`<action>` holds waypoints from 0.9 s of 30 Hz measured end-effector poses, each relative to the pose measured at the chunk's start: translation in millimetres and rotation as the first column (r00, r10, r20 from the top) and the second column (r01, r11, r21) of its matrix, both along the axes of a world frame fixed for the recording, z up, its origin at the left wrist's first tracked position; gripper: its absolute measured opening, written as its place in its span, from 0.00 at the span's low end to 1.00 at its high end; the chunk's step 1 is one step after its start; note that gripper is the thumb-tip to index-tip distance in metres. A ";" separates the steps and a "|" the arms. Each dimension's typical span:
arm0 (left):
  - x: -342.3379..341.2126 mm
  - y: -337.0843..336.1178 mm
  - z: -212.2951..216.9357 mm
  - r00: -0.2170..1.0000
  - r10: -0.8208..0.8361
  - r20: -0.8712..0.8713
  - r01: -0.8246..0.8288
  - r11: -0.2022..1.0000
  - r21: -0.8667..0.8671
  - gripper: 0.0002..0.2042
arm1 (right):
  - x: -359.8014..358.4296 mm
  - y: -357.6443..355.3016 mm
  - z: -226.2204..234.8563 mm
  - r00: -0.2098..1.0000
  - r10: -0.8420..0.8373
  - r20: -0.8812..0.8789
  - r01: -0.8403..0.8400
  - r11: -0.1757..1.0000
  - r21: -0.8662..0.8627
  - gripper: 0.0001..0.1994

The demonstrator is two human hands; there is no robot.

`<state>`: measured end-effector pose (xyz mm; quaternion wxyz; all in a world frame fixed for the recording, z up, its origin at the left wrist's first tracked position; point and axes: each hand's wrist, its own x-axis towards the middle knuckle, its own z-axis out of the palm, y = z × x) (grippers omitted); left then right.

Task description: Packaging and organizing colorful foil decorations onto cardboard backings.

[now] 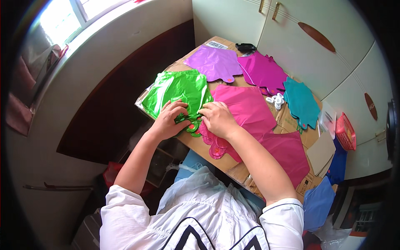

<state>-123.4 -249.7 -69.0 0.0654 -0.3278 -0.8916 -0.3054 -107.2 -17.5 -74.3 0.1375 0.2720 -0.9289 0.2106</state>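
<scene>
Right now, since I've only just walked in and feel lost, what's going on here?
A person's left hand is at the near edge of the shiny green sheets. The right hand is over the hot-pink sheets, where they meet the green ones. Purple sheets and teal sheets lie farther away on the cardboard.

Bright daylight pours through the window over on the left, with dusky pink fabric beside it. A dark brown panel stands against the pale wall; beyond, I see cream cabinet doors with brass handles and brown oval inlays.
</scene>
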 end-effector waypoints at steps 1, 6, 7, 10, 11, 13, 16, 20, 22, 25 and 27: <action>-1.9 -5.8 -1.8 1.000 -0.015 -0.005 0.015 1.000 -0.006 0.11 | 1.6 -1.1 -0.4 1.000 0.008 0.009 -0.008 1.000 0.007 0.13; -3.7 -19.4 -1.8 0.998 -0.057 -0.023 0.058 0.996 0.062 0.05 | 10.5 -3.6 2.3 1.000 -0.010 0.028 0.011 1.000 -0.024 0.11; -4.4 -19.8 -0.1 0.998 -0.058 -0.001 0.058 0.997 0.050 0.05 | 9.7 -3.4 1.9 0.999 -0.018 0.043 0.020 0.999 -0.043 0.11; -8.3 -18.0 4.7 0.997 -0.046 0.067 0.044 0.999 0.022 0.06 | 4.8 -2.1 0.0 0.998 -0.031 0.059 0.036 0.996 -0.079 0.09; -10.0 -15.8 5.4 0.995 -0.031 0.092 0.029 0.999 0.020 0.06 | 3.1 -1.8 -0.9 0.999 -0.029 0.045 0.032 0.997 -0.076 0.09; -14.0 -14.6 7.4 0.994 -0.013 0.109 0.011 1.000 0.012 0.07 | 3.6 -3.4 4.2 0.999 -0.011 -0.033 0.010 0.999 -0.046 0.10; -20.7 -13.5 9.4 0.992 0.003 0.123 -0.001 1.000 -0.016 0.09 | 6.5 -11.4 16.0 0.986 0.058 -0.155 -0.062 0.998 -0.021 0.12; -24.3 -9.3 17.7 0.987 0.017 0.162 -0.012 0.999 -0.032 0.10 | 4.4 -27.5 19.2 0.985 0.140 -0.099 -0.141 0.990 -0.006 0.13; -25.1 -7.7 19.9 0.989 0.015 0.150 -0.013 1.000 -0.014 0.10 | -2.3 -35.5 7.7 0.986 0.135 -0.102 -0.132 0.991 0.037 0.10; -22.0 -6.8 19.6 0.995 0.074 0.069 -0.079 0.994 0.074 0.08 | -9.0 -41.3 2.3 0.994 0.079 -0.076 -0.081 0.996 -0.025 0.04; -11.7 -5.0 17.8 0.980 0.193 -0.052 -0.177 0.959 0.223 0.06 | -13.8 -45.6 7.6 0.996 -0.043 0.073 0.049 0.995 -0.083 0.04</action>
